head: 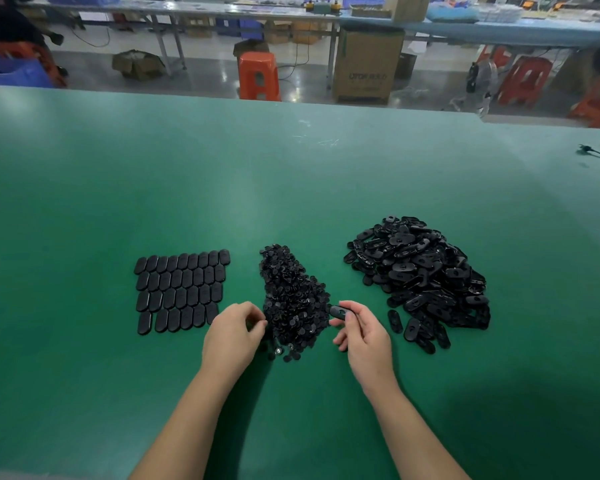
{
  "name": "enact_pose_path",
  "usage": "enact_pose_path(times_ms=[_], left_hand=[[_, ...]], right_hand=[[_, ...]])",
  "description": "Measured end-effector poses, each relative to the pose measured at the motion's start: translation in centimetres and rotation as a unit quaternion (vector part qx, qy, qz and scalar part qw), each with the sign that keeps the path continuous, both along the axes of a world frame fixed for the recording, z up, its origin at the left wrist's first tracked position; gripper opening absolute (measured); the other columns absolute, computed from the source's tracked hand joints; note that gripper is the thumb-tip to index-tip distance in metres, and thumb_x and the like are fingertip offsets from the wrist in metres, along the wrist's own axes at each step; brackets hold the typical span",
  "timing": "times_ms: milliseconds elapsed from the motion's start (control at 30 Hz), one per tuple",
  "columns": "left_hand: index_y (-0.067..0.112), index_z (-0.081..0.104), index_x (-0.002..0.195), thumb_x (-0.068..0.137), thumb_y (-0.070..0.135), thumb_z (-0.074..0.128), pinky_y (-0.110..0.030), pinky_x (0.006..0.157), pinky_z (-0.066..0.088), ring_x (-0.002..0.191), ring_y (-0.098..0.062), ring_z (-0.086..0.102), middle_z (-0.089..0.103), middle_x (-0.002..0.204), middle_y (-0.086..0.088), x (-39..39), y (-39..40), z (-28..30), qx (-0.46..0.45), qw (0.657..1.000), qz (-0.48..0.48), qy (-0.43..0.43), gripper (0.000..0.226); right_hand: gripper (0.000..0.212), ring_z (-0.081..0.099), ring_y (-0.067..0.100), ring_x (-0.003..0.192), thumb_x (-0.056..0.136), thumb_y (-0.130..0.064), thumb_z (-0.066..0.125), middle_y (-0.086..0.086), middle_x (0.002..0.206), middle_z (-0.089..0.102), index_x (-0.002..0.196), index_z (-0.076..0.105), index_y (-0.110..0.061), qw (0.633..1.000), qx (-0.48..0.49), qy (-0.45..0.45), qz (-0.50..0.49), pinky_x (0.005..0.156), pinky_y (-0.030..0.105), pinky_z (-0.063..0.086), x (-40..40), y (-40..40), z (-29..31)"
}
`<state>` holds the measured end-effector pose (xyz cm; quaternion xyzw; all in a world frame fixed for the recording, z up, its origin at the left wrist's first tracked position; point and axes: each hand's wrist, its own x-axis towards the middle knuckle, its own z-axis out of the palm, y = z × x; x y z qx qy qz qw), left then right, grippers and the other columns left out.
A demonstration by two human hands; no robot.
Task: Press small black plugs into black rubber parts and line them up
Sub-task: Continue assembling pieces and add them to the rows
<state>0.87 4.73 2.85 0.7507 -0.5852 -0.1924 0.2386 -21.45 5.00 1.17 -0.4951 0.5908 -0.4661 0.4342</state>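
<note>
So the right hand (362,336) pinches one black rubber part (338,312) between thumb and fingertips, holding it just off the right edge of the plug pile (291,299) in the middle of the green table (291,174). The left hand (234,336) has its fingers curled at the pile's left edge, but I can't tell if it's actually got a plug in there. Finished parts sit in neat rows (181,289) to the left, close to that hand. A big loose heap of rubber parts (423,275) is on the right. Past the table's far edge there's an orange stool (258,76) and a cardboard box (368,65) on the floor.
</note>
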Motion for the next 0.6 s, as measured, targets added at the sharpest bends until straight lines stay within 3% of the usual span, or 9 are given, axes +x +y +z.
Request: enact_pose_path(times_ms=[100,267,367,500,600], left_hand=[[0.031,0.065,0.077,0.089,0.028,0.071,-0.017,0.053,0.041,0.057,-0.003,0.056,0.068,0.076,0.018,-0.1,-0.1,0.5,-0.026,0.989,0.010,0.147,0.014],[0.015,0.067,0.083,0.091,0.010,0.070,-0.025,0.043,0.040,0.047,-0.015,0.057,0.070,0.071,-0.014,-2.8,-0.2,1.5,0.000,0.929,-0.013,0.371,0.010],[0.004,0.065,0.088,0.089,0.001,0.070,-0.023,0.040,0.041,0.044,-0.015,0.054,0.062,0.064,-0.015,-4.8,-0.2,1.6,0.015,0.890,-0.020,0.455,0.006],[0.000,0.069,0.094,0.090,-0.005,0.065,-0.024,0.046,0.050,0.052,-0.015,0.058,0.071,0.080,-0.013,-6.4,-0.3,1.8,0.056,0.814,0.029,0.577,0.007],[-0.002,0.072,0.098,0.091,-0.007,0.063,-0.023,0.051,0.053,0.056,-0.014,0.060,0.073,0.084,-0.013,-6.9,-0.4,1.7,0.076,0.776,0.048,0.624,0.013]], right_hand=[[0.031,0.065,0.007,0.068,0.109,-0.015,0.042,-0.003,0.085,0.074,0.110,0.065,-0.034,1.000,0.009,-0.007,0.002,0.063,0.027,0.053,0.0,0.0,-0.1],[0.033,0.065,0.005,0.068,0.108,-0.013,0.040,0.005,0.081,0.073,0.108,0.066,-0.033,1.000,0.007,-0.011,-0.001,0.060,0.026,0.051,0.1,-0.2,-0.2],[0.032,0.064,0.003,0.065,0.108,-0.012,0.043,0.007,0.078,0.072,0.105,0.067,-0.033,1.000,0.002,-0.010,-0.006,0.058,0.024,0.050,0.2,-0.2,-0.2],[0.030,0.061,0.005,0.059,0.107,-0.013,0.045,0.002,0.076,0.073,0.105,0.067,-0.032,1.000,-0.003,0.001,-0.004,0.057,0.025,0.050,0.2,-0.3,-0.2],[0.029,0.059,0.009,0.058,0.107,-0.013,0.045,-0.001,0.079,0.074,0.106,0.067,-0.032,1.000,-0.003,0.001,-0.007,0.058,0.029,0.051,0.2,-0.3,-0.3]])
